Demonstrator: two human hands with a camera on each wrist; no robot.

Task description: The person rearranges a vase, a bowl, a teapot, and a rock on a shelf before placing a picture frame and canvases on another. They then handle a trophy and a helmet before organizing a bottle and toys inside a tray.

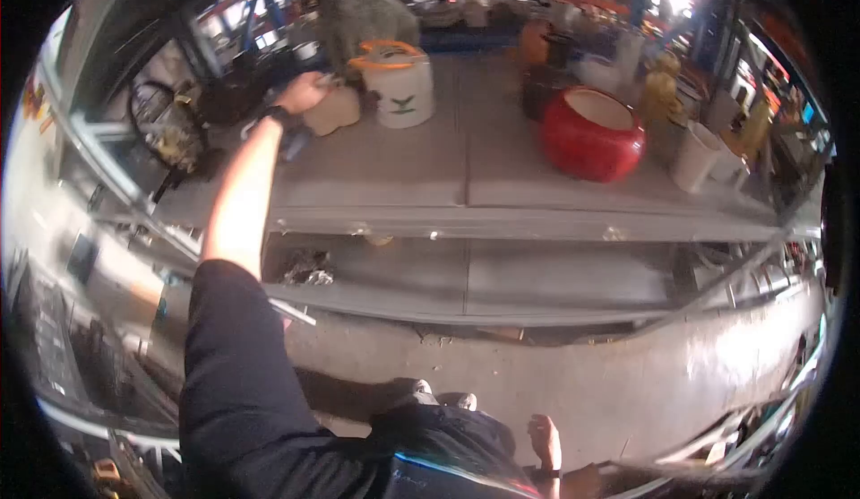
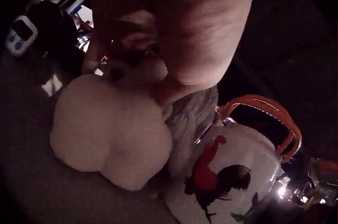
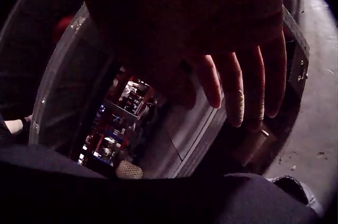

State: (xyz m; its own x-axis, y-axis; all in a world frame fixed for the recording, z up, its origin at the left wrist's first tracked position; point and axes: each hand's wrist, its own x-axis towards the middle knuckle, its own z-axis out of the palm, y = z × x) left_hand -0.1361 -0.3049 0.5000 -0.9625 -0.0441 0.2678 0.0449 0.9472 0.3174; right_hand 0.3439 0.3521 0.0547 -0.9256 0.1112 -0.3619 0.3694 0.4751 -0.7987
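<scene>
My left hand [image 1: 305, 93] reaches out over the upper shelf and grips the top of a pale, lobed object [image 1: 333, 112]. In the left wrist view the thumb and fingers of the hand [image 2: 185, 34] close round the narrow upper part of that object [image 2: 111, 129], partly hiding it. Just right of it stands a white pot [image 1: 405, 96] with an orange handle; a red and black rooster picture shows on this pot [image 2: 232, 176] from the wrist. Low beside the body hangs my right hand [image 1: 545, 441], holding nothing; its fingers [image 3: 237, 92] are loosely extended.
A round red pot [image 1: 593, 136] stands on the shelf's right half, with a white cylindrical container [image 1: 697, 157] beyond it. A grey covered shape [image 1: 367, 20] rises behind the white pot. At the left is a dark wire-rimmed item [image 1: 168, 127]. The lower shelf [image 1: 555, 275] holds a crumpled shiny item.
</scene>
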